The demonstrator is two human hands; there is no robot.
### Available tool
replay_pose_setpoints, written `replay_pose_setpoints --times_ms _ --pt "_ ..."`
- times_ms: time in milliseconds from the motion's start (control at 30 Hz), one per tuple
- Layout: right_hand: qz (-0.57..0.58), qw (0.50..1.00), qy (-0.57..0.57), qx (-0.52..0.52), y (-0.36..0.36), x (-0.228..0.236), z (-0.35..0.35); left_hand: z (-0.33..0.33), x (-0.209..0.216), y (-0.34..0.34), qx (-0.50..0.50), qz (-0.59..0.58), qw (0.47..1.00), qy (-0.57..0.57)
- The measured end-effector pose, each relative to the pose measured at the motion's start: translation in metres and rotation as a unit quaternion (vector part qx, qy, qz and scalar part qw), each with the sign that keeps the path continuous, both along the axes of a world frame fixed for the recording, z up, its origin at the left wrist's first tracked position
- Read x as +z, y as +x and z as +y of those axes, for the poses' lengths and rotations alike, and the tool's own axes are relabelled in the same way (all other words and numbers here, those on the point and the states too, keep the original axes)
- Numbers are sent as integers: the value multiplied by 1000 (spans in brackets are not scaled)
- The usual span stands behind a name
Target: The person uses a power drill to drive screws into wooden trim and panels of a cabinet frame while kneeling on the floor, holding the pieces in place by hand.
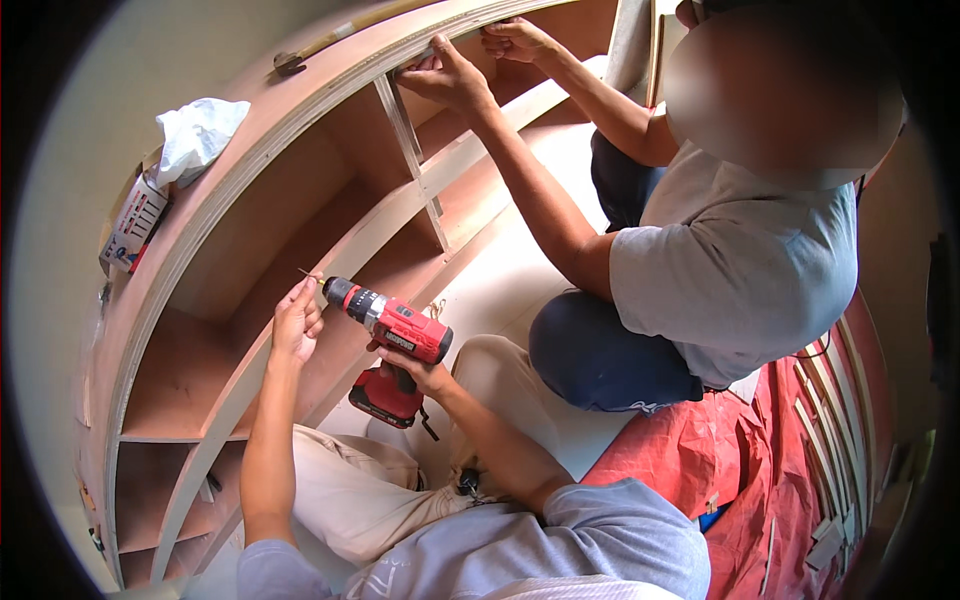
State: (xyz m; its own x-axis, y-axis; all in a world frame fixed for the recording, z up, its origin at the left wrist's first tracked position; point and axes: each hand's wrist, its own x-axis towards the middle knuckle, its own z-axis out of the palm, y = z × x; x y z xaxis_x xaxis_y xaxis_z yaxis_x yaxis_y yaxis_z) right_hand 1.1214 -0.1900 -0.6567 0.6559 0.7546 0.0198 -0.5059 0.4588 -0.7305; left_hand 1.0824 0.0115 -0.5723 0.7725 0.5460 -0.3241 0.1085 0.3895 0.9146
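Note:
My right hand [415, 372] is wrapped around the handle of a red and black cordless drill [395, 322], which points up and to the left. At its tip, the fingers of my left hand [297, 322] pinch a thin dark screw [308, 273] against the bit. Just beyond is the open wooden cabinet [260, 375], with reddish-brown inner panels and pale front strips. The drill's tip is in front of a pale strip; whether it touches cannot be made out.
A co-worker in a grey shirt [740, 260] squats at right, both hands [455, 80] at the cabinet's upper edge. On top lie a hammer [320, 45], a box [137, 220] and a white plastic bag [200, 135]. Red sheeting [690, 450] and wooden strips [830, 440] lie at right.

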Motion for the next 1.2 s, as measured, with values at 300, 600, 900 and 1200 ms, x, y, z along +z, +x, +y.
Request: replay_pose_setpoints --times_ms 300,600,900,1200 --pt "41 999 -2 28 3 -4 -4 -4 1 1 -8 -7 1000 -3" --pt "88 995 24 46 6 -6 -7 -10 1 3 -4 -18 1000 -5" --pt "92 994 35 45 11 -6 -5 -7 -1 8 -5 -16 1000 -4" --pt "100 992 41 60 14 -15 2 -3 -4 6 5 2 1000 9"
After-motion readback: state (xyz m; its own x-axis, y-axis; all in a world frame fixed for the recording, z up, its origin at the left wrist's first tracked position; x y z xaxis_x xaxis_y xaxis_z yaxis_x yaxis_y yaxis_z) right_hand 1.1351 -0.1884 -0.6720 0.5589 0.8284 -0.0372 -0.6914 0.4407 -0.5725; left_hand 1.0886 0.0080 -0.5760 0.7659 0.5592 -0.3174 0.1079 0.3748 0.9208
